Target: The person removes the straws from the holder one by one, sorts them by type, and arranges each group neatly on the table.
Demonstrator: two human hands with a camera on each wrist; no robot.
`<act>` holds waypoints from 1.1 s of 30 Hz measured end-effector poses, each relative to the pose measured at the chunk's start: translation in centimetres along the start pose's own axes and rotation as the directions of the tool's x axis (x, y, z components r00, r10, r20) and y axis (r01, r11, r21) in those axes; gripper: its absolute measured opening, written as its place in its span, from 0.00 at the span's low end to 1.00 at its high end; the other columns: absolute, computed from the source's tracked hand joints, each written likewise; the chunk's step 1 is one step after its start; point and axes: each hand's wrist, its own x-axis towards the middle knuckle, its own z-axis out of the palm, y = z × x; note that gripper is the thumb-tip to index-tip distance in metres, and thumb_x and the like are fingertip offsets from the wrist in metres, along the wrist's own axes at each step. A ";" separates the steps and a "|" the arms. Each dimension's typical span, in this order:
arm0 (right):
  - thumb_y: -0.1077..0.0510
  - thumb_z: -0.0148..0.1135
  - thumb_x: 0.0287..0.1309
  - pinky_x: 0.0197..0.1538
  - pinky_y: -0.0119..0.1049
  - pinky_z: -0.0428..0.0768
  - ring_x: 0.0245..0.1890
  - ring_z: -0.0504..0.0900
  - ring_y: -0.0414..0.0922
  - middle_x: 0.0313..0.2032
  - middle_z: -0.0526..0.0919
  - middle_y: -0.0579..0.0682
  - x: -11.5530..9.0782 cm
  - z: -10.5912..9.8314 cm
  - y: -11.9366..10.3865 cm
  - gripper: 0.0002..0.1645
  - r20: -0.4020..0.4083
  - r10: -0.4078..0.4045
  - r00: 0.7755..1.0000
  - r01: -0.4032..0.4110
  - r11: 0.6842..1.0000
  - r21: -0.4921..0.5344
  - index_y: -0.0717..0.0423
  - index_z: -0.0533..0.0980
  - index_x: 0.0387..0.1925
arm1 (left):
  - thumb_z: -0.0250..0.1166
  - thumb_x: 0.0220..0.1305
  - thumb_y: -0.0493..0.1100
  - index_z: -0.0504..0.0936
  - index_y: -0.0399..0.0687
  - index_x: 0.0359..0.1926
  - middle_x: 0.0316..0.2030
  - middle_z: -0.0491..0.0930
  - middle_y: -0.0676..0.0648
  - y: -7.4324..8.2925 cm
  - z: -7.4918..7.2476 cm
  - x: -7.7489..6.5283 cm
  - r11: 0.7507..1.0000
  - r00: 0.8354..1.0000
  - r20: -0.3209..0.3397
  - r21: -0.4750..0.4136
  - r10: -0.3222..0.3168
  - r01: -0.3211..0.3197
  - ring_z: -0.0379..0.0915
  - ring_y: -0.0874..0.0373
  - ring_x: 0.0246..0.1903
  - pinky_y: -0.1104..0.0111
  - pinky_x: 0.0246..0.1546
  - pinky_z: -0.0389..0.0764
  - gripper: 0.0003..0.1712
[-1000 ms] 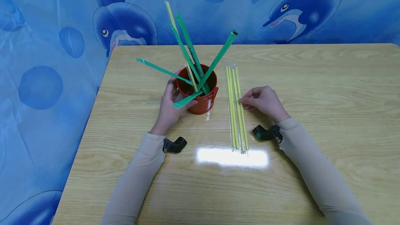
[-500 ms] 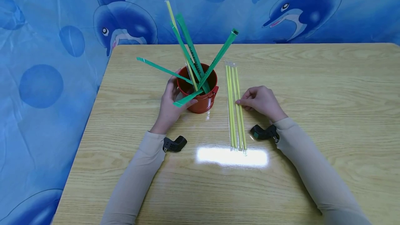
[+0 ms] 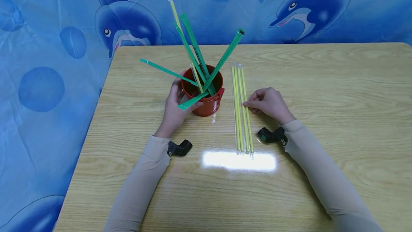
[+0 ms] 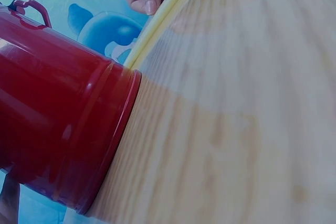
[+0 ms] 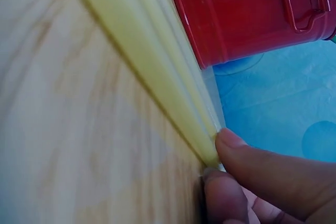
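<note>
My left hand holds the red bucket from its left side, thumb at the front and fingers behind. In the bucket lean several green paper-wrapped sticks and a yellow straw in a clear wrapper. To the bucket's right, several wrapped yellow straws lie side by side on the table. My right hand pinches the rightmost of them near its middle. In the right wrist view its thumb lies over the straw's edge and a fingertip sits below.
The wood-grain table spreads out on both sides, with a glare patch near the straws' lower ends. A blue curtain with dolphins hangs behind it and along the left. Black cameras sit on both wrists.
My right hand has shifted slightly left, its thumb now over the rightmost straw. The straws on the table lie closer together. My left hand and the bucket have stayed put.
</note>
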 end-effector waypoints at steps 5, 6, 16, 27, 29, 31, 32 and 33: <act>0.56 0.67 0.56 0.25 0.30 0.79 0.19 0.80 0.40 0.21 0.82 0.50 0.3 -0.2 -0.2 0.13 -0.007 -0.008 1.000 0.008 1.000 -0.004 0.65 0.79 0.28 | 0.67 0.53 0.26 0.57 0.39 0.68 0.65 0.63 0.43 0.1 -0.1 0.3 1.000 1.000 -0.007 -0.008 -0.001 0.001 0.59 0.57 0.64 0.65 0.65 0.62 0.43; 0.55 0.67 0.56 0.26 0.30 0.79 0.20 0.80 0.40 0.21 0.82 0.50 0.3 -0.2 -0.2 0.14 -0.007 -0.005 1.000 0.005 1.000 0.002 0.64 0.79 0.28 | 0.67 0.53 0.27 0.56 0.39 0.68 0.65 0.63 0.43 0.1 -0.1 0.3 1.000 1.000 -0.006 -0.006 -0.001 0.001 0.58 0.58 0.65 0.65 0.65 0.61 0.44; 0.58 0.66 0.57 0.30 0.32 0.82 0.23 0.81 0.41 0.24 0.83 0.51 0.0 -0.3 0.8 0.13 0.051 0.026 0.998 -0.035 0.984 0.175 0.68 0.78 0.35 | 0.68 0.54 0.30 0.56 0.42 0.69 0.65 0.63 0.45 0.2 -0.1 -0.2 1.000 1.000 0.007 0.003 -0.028 0.028 0.57 0.60 0.65 0.66 0.66 0.59 0.44; 0.65 0.62 0.58 0.32 0.32 0.83 0.24 0.82 0.39 0.26 0.84 0.50 -0.2 -0.3 1.0 0.13 0.071 0.004 0.997 -0.028 0.939 0.342 0.74 0.75 0.39 | 0.66 0.55 0.28 0.54 0.42 0.70 0.65 0.63 0.44 0.4 0.1 -0.2 0.999 0.999 0.008 0.014 -0.053 0.053 0.56 0.59 0.66 0.66 0.66 0.59 0.45; 0.65 0.62 0.58 0.32 0.32 0.83 0.25 0.82 0.39 0.27 0.84 0.50 -0.3 -0.4 0.9 0.13 0.073 0.005 0.997 -0.030 0.937 0.349 0.75 0.75 0.39 | 0.66 0.54 0.26 0.54 0.41 0.70 0.66 0.62 0.43 0.3 0.0 -0.2 0.998 0.998 0.010 0.015 -0.060 0.060 0.55 0.58 0.66 0.66 0.66 0.58 0.45; 0.65 0.62 0.59 0.32 0.32 0.83 0.26 0.83 0.39 0.28 0.84 0.51 -0.3 -0.4 0.9 0.13 0.072 0.004 0.997 -0.029 0.934 0.357 0.75 0.75 0.40 | 0.66 0.54 0.25 0.53 0.41 0.70 0.66 0.61 0.42 0.2 0.0 -0.2 0.998 0.998 0.011 0.016 -0.059 0.059 0.55 0.56 0.67 0.65 0.66 0.58 0.46; 0.65 0.62 0.59 0.32 0.32 0.83 0.26 0.83 0.39 0.28 0.84 0.51 -0.3 -0.4 0.9 0.13 0.069 0.001 0.998 -0.026 0.933 0.358 0.75 0.75 0.40 | 0.65 0.54 0.25 0.53 0.41 0.70 0.66 0.61 0.41 0.2 0.0 -0.1 0.998 0.998 0.012 0.015 -0.058 0.058 0.55 0.56 0.67 0.65 0.66 0.58 0.46; 0.65 0.61 0.59 0.33 0.32 0.83 0.27 0.83 0.39 0.29 0.84 0.51 -0.3 -0.4 0.9 0.13 0.065 -0.001 0.998 -0.023 0.933 0.360 0.75 0.75 0.40 | 0.66 0.54 0.25 0.53 0.41 0.70 0.66 0.61 0.42 0.1 -0.1 -0.1 0.998 0.999 0.012 0.015 -0.053 0.053 0.55 0.56 0.67 0.64 0.66 0.58 0.46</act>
